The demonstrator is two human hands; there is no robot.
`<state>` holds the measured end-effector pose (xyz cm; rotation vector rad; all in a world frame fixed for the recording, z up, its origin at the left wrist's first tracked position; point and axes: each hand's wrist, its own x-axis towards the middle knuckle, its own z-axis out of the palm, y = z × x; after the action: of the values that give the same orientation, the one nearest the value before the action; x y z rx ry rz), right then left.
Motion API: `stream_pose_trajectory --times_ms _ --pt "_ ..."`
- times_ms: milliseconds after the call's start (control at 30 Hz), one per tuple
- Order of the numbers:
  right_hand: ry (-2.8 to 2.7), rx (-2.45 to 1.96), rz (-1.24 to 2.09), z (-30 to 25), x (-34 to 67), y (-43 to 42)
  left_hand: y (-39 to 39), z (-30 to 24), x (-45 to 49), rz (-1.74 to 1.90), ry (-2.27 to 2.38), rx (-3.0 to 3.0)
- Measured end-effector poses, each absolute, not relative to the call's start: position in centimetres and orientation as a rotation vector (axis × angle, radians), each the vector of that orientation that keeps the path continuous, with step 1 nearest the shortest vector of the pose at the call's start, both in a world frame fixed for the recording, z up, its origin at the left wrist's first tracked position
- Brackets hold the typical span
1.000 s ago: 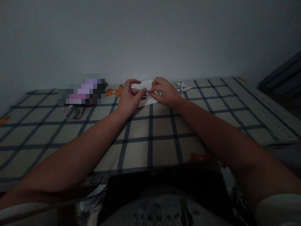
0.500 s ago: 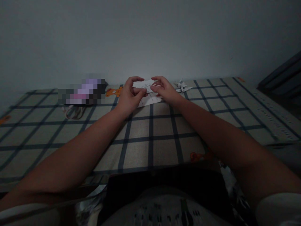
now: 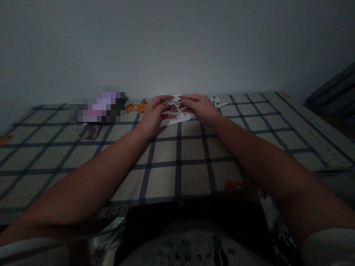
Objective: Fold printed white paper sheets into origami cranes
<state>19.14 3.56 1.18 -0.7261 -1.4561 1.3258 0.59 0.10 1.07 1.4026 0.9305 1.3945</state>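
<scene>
A white sheet of paper (image 3: 180, 117) with dark marks lies near the far edge of the table, between my two hands. Its upper part appears raised and bent where my fingers pinch it. My left hand (image 3: 155, 112) grips the paper's left side, thumb and index finger together and the other fingers curled beneath. On the opposite side, my right hand (image 3: 200, 107) pinches the paper with its fingertips. The exact folds are dim and partly covered by the fingers. Right behind my right hand sits a spiky piece of folded paper (image 3: 217, 101).
A checked tablecloth (image 3: 191, 147) with orange bear prints covers the table. At the left is a blurred-out purple and dark object (image 3: 101, 107), with a pale loop of cord (image 3: 88, 132) in front. A grey wall (image 3: 177, 44) rises behind; a dark striped object (image 3: 335, 87) stands far right.
Both hands have closed in on the paper's upper part, which now looks bent up between the fingertips. My right hand has turned and shifted slightly right.
</scene>
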Motion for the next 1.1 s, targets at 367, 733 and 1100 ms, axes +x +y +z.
stream_pose_trajectory --times_ms 367,733,1100 --pt "-1.441 -0.75 1.318 1.5 18.8 3.5 -0.1 1.1 0.3 1.388 1.109 1.652" --pt "-1.829 -0.77 0.719 2.1 19.7 3.2 -0.1 1.6 0.6 1.239 0.951 1.222" --pt "-2.073 -0.641 0.198 2.2 19.9 2.6 -0.2 1.3 0.6 1.274 0.956 1.276"
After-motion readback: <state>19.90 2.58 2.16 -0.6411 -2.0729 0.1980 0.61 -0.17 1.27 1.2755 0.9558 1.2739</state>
